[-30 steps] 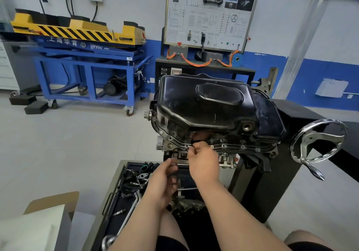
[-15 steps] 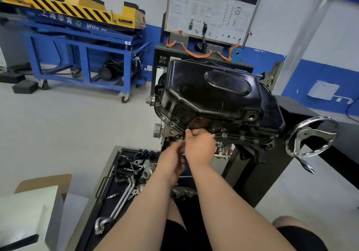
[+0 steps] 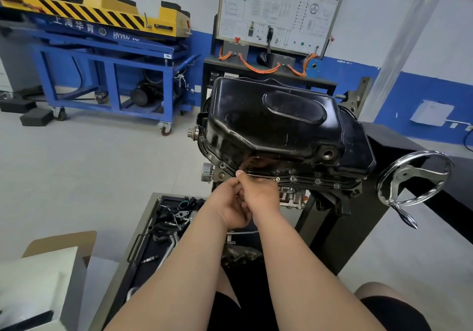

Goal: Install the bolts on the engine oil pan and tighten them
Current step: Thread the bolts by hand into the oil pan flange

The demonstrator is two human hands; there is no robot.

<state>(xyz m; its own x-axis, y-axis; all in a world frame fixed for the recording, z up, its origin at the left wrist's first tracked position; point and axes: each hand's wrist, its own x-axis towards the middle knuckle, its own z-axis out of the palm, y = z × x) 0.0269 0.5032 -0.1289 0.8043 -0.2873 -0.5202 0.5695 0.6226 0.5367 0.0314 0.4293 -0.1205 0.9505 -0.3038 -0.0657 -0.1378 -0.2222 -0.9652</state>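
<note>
I see the oil pan (image 3: pixel 276 126), black and turned bottom-up on the engine, in the middle of my view. Both hands are at its near flange (image 3: pixel 307 181), towards the left end of that edge.

The right hand (image 3: pixel 263 195) has its fingers curled inward, and its thumb tip touches the flange rim. The left hand (image 3: pixel 226 206) lies just beside it, on the left and a little below the pan. Its fingers are also curled and they meet the fingers of the right hand. The fingers of both hands are closed tightly together. They cover the spot between them, so I cannot tell if either one pinches a bolt.

To the right of the hands, several bolts (image 3: pixel 293 178) already sit in a row along the same flange. Below the pan stands a tray (image 3: pixel 143 228) with loose parts. Right of the pan is a handwheel (image 3: pixel 391 174).
</note>
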